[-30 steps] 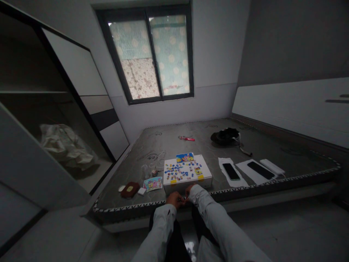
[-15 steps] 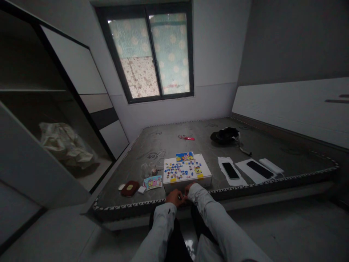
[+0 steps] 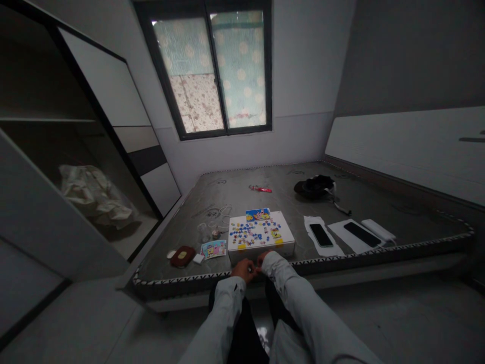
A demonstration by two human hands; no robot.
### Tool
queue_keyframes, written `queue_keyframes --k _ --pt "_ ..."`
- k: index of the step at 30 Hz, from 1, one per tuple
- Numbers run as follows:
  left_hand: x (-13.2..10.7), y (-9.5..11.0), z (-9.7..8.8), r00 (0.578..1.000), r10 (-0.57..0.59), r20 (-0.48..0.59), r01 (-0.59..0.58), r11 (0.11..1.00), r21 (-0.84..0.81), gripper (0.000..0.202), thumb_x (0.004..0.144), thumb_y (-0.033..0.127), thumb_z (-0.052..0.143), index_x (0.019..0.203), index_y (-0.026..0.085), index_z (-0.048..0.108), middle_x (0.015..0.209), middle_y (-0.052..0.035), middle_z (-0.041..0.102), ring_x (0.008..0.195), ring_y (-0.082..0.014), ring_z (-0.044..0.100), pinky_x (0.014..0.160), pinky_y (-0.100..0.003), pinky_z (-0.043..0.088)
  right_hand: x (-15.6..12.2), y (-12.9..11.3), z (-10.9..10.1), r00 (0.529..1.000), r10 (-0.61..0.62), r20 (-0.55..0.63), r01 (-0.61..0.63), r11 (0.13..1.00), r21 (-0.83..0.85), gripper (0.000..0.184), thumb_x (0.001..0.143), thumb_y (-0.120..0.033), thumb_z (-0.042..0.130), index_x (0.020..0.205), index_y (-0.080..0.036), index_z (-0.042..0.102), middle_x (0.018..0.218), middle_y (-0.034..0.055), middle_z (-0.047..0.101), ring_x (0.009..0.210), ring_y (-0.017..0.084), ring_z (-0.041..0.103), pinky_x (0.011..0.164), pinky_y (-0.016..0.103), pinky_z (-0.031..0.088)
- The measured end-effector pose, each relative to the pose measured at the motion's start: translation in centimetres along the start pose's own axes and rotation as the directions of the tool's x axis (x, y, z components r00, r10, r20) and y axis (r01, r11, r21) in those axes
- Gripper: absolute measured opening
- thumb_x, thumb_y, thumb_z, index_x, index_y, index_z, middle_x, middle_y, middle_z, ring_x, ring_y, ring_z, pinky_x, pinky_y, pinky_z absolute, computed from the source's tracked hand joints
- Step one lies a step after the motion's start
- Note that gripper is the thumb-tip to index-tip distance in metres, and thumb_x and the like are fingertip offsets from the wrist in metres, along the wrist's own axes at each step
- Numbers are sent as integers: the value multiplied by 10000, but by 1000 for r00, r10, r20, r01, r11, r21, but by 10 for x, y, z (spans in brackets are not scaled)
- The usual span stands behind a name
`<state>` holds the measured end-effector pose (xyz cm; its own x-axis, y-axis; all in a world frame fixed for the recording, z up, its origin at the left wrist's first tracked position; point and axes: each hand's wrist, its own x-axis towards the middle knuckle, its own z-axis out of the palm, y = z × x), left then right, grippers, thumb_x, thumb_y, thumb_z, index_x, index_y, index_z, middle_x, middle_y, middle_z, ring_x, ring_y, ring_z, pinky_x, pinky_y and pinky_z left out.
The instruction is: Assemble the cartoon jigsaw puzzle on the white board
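My left hand [image 3: 244, 270] and my right hand [image 3: 262, 260] meet just in front of the white box [image 3: 286, 249], near the mattress edge. Their fingers are curled and pressed close together; whatever lies between them is too small and dark to name. On top of the box are scattered many small puzzle pieces [image 3: 242, 234], mostly blue. A colourful cartoon picture card [image 3: 258, 215] lies at the box's far edge. Two yellow tabs mark its near edge. To the left, a second cartoon card [image 3: 213, 249] rests flat on the mattress.
The mattress [image 3: 265, 178] also bears a brown case [image 3: 182, 256], a small white square [image 3: 198, 258], a red keychain [image 3: 261, 189] and a dark cap [image 3: 315, 187]. At the right are a phone [image 3: 321, 235], a second dark phone-like slab [image 3: 361, 234] and a white bar-shaped object [image 3: 378, 230].
The view has shifted slightly, so the whole scene sits a little differently in the picture. Both hands stay together in front of the box, with hardly any movement.
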<state>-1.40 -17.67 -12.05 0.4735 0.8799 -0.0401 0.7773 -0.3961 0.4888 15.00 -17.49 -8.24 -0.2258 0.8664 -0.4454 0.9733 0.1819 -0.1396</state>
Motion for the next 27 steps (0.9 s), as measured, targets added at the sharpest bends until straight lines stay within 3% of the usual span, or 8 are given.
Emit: queue_keyframes --k 14,18,21,27 --pt "2 -4 -1 1000 3 21 -2 999 -48 170 704 333 765 833 234 714 945 -1 640 939 -169 600 815 -245 429 -5 -2 -1 1000 9 -30 -8 1000 13 327 773 -510 621 1018 -314 714 1144 47 699 1115 258 616 1054 439 360" --pt "4 -6 -2 1000 -23 1 24 999 -47 57 761 177 709 784 228 720 954 -6 642 938 -148 603 837 -240 431 -1 -2 -2 1000 18 1 -18 1000 12 323 744 -526 656 973 -311 732 1107 55 714 1085 274 631 1034 456 378" --pt "7 -7 -3 999 -46 -29 45 998 -41 170 797 78 631 765 216 727 971 -17 640 957 -139 599 865 -240 428 1 -1 -2 1000 22 14 -22 1000 8 380 763 -582 619 988 -297 732 1106 68 715 1081 283 630 1039 474 368" --pt "7 -7 -2 999 -32 -21 31 999 -26 128 780 155 678 842 246 744 1004 -18 635 975 -152 603 874 -245 440 3 0 -1 1000 24 8 -24 1000 1 380 815 -556 579 1056 -295 714 1166 68 693 1123 279 607 1052 485 352"
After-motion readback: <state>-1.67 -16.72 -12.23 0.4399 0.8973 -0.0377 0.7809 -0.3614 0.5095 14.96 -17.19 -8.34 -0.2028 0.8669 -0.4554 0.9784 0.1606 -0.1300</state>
